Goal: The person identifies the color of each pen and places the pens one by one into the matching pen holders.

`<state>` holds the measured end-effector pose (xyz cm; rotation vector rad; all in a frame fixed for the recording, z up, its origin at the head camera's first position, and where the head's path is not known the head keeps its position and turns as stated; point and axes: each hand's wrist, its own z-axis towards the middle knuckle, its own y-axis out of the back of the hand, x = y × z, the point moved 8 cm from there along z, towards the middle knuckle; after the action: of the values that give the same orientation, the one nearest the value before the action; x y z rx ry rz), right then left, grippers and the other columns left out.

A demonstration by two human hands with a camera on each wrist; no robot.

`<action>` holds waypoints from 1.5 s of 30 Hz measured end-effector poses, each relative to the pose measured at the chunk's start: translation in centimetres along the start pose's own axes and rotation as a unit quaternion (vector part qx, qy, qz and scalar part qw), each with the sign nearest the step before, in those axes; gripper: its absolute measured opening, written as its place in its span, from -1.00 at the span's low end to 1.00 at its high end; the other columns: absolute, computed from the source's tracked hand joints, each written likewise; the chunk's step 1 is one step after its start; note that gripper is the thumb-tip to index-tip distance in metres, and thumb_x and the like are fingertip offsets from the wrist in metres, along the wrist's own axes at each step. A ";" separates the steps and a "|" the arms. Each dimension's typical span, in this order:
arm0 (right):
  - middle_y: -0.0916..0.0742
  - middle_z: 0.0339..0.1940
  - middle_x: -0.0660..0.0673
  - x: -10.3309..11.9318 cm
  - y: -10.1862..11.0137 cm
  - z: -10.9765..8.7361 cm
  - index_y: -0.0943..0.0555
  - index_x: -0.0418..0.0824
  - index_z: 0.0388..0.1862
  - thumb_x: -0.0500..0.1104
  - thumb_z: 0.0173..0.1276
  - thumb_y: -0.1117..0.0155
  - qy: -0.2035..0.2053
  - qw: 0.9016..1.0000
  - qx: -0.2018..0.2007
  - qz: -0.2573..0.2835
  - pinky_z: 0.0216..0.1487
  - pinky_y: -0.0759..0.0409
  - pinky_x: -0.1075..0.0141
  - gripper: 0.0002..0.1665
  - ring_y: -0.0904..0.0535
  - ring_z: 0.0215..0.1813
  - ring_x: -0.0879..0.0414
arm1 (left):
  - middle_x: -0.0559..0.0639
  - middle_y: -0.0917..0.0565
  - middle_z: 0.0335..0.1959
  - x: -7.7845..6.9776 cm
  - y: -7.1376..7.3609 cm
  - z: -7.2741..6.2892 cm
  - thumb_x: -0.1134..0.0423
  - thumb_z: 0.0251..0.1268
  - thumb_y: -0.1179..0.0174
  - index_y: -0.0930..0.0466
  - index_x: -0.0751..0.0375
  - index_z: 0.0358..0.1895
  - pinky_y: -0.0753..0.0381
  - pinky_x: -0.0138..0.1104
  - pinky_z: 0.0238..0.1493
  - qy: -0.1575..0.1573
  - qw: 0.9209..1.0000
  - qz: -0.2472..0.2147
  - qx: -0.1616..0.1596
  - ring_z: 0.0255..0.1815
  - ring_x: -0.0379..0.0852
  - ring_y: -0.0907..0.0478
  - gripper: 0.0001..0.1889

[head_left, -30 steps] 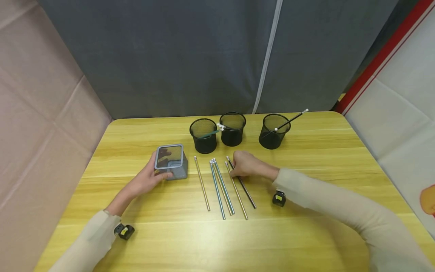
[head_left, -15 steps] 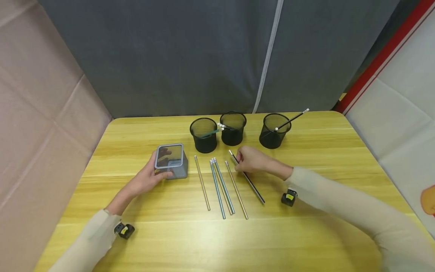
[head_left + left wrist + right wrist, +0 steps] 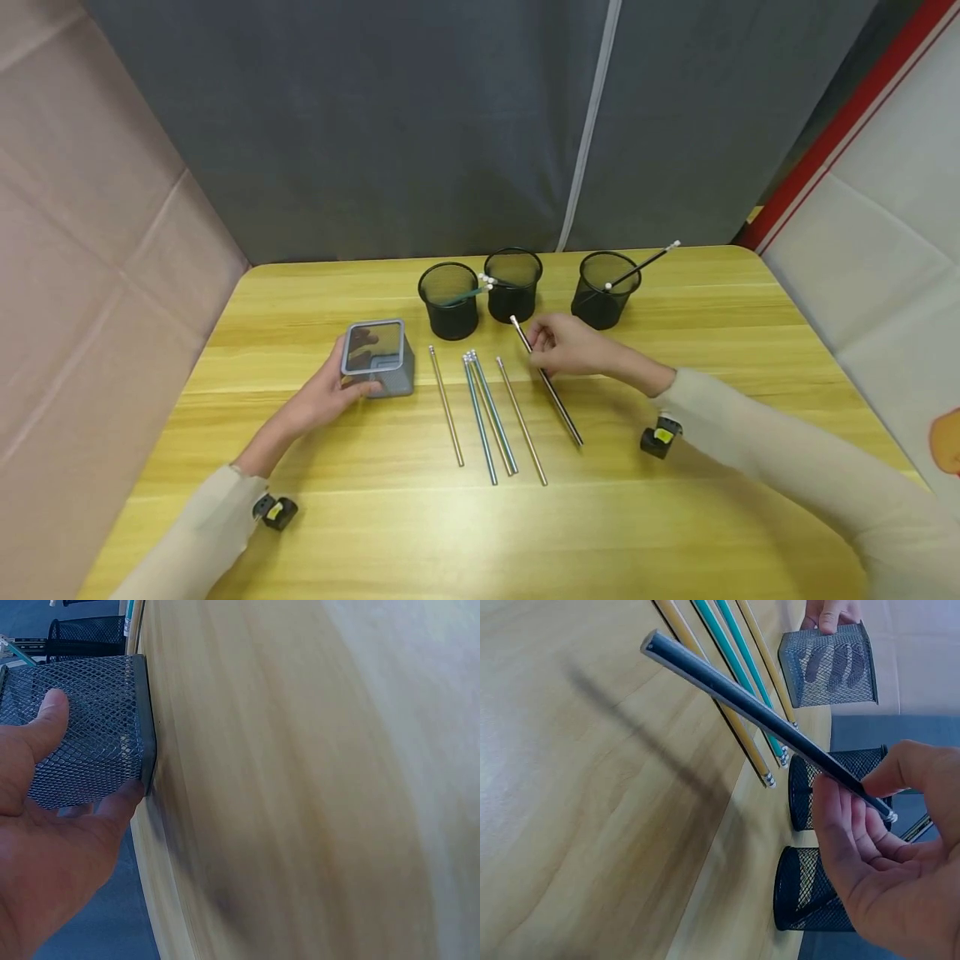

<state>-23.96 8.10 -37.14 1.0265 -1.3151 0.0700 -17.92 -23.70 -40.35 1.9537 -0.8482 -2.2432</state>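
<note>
- Clearly black, the pencil [image 3: 562, 407] in hand has a slim, straight barrel with a silvery sheen along one side; a small white eraser caps the far end; the near end is flat and blunt, unsharpened.
- Right hand [image 3: 572, 345] pinches it between thumb and fingers, near the eraser end; pencil raised off the table [image 3: 420, 533], its shadow lying apart from it in the right wrist view; slanted, eraser toward the cups.
- Left hand [image 3: 330, 395] grips the box [image 3: 402, 373], thumb on the near side, fingers round the other; box square, grey mesh with a smooth pale rim, open top up; fingers show through the weave.
- Between the hands, on the table: one gold pencil [image 3: 447, 408] alone, nearest the box; then two blue pencils [image 3: 480, 421] with a gold one between, eraser ends bunched; another gold pencil [image 3: 522, 422] just left of the black one.
- Behind: three round black mesh cups, left [image 3: 453, 320], middle [image 3: 513, 303] and right [image 3: 597, 311]; a green pencil leans in the left; a black pencil slants out of the right; all white-tipped.
</note>
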 end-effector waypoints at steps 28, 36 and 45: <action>-0.62 -0.30 -0.22 1.8 2.5 -1.3 -0.47 -0.40 -0.14 -0.50 0.36 -0.11 0.056 0.995 -0.041 0.069 -0.20 -0.73 0.06 -0.87 -0.64 -0.28 -0.10 | 0.40 -0.15 0.50 0.2 0.0 -0.1 0.51 0.41 -0.21 0.19 0.24 0.61 -0.16 0.21 0.43 0.013 1.000 -0.005 -0.001 0.49 0.38 -0.12 -0.12; -0.64 -0.29 -0.22 3.0 3.4 -1.3 -0.47 -0.40 -0.14 -0.49 0.42 -0.13 0.070 0.995 -0.053 0.054 -0.21 -0.74 0.21 -0.91 -0.65 -0.26 -0.06 | 0.41 -0.15 0.50 0.1 -0.1 -0.1 0.51 0.41 -0.21 0.18 0.24 0.60 -0.15 0.22 0.44 0.012 1.000 -0.005 0.001 0.49 0.38 -0.12 -0.12; -0.63 -0.24 -0.23 5.2 5.3 -1.5 -0.48 -0.42 -0.12 -0.48 0.40 -0.17 0.108 0.989 -0.092 0.034 -0.23 -0.74 0.23 -0.88 -0.63 -0.22 -0.06 | 0.40 -0.15 0.50 -0.1 0.0 -0.1 0.51 0.42 -0.21 0.19 0.25 0.60 -0.16 0.21 0.43 0.016 1.000 -0.002 0.000 0.49 0.38 -0.13 -0.13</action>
<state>-24.23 9.64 -29.73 0.7939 -1.1359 0.1078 -17.85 -23.66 -40.33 1.9863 -0.8415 -2.2083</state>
